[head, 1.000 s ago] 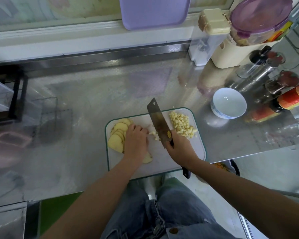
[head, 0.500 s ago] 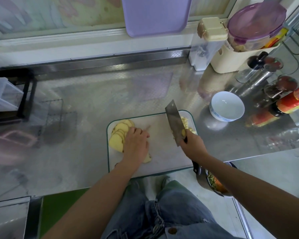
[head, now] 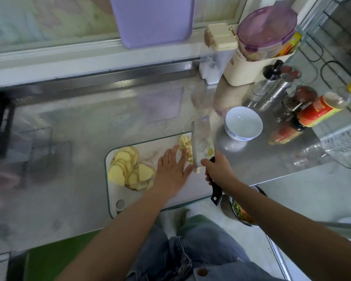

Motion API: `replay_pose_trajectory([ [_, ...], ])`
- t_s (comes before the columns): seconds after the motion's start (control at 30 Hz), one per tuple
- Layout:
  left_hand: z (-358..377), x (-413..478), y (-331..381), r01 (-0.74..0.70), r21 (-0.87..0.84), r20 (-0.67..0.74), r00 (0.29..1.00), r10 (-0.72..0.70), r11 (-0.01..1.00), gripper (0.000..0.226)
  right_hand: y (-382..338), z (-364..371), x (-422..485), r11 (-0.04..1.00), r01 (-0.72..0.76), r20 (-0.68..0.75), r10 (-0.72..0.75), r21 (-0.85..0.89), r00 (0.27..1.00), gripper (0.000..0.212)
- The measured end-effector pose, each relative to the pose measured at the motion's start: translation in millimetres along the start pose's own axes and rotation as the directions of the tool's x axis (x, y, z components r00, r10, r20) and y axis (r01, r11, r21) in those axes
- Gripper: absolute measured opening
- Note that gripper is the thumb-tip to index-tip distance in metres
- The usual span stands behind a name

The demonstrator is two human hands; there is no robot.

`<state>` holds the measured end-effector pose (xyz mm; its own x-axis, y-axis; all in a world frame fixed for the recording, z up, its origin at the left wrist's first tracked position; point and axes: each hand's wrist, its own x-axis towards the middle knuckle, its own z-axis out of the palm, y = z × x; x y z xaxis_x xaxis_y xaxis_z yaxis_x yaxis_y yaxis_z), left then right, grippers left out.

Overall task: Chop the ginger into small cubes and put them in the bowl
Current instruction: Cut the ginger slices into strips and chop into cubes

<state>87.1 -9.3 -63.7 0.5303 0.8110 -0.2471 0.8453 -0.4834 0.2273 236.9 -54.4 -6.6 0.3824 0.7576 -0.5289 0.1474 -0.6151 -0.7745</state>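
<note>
The ginger cubes (head: 185, 144) lie just left of the cleaver (head: 202, 138), against its blade. The left hand (head: 171, 171), fingers straight, flanks them. The right hand (head: 219, 172) grips the cleaver's handle, and the bowl (head: 243, 123) sits just to its right.

Open desk (head: 79, 126) surface spreads left of and behind the cutting board (head: 134, 197). The cleaver (head: 202, 140) blade stands between the ginger cubes (head: 185, 144) and the bowl (head: 243, 123); bottles (head: 320, 110) crowd the bowl's right side.

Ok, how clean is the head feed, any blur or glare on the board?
Head view: cleaver blade smeared by motion blur, diced ginger beside it soft; steel counter gives hazy reflections, no hard glare on the cutting board; wide-angle bending at edges.
</note>
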Motion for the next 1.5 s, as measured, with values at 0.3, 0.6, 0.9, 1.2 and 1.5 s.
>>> replay_pose_trajectory([
  [0.3, -14.0, 9.4, 5.2, 0.065, -0.296, -0.090, 0.991, -0.096, 0.953, 0.047, -0.9, -5.0, -1.0, 0.882, 0.220, -0.030, -0.255, -0.416, 0.966, 0.018],
  [0.6, -55.2, 25.4, 9.5, 0.380, -0.921, 0.311, 0.845, -0.435, 0.079, 0.031, 0.5, 18.3, -13.0, 0.378, 0.521, 0.283, -0.529, -0.766, 0.800, 0.029],
  [0.9, -57.4, 13.2, -7.0, 0.435, -0.900, 0.376, 0.791, -0.482, 0.011, 0.028, 5.2, 15.2, -1.1, 0.678, 0.592, 0.520, -0.348, -0.435, 0.780, 0.051],
  [1.2, -55.9, 7.7, -10.7, 0.429, -0.902, 0.359, 0.807, -0.470, 0.047, 0.026, 14.2, 20.6, 21.4, 0.674, 0.483, 0.364, -0.324, -0.559, 0.873, 0.048],
  [1.5, -59.7, 0.5, -17.6, 0.473, -0.881, 0.408, 0.760, -0.505, 0.001, 0.024, 8.9, 35.6, 29.0, 0.697, 0.449, 0.344, -0.298, -0.559, 0.891, 0.048],
])
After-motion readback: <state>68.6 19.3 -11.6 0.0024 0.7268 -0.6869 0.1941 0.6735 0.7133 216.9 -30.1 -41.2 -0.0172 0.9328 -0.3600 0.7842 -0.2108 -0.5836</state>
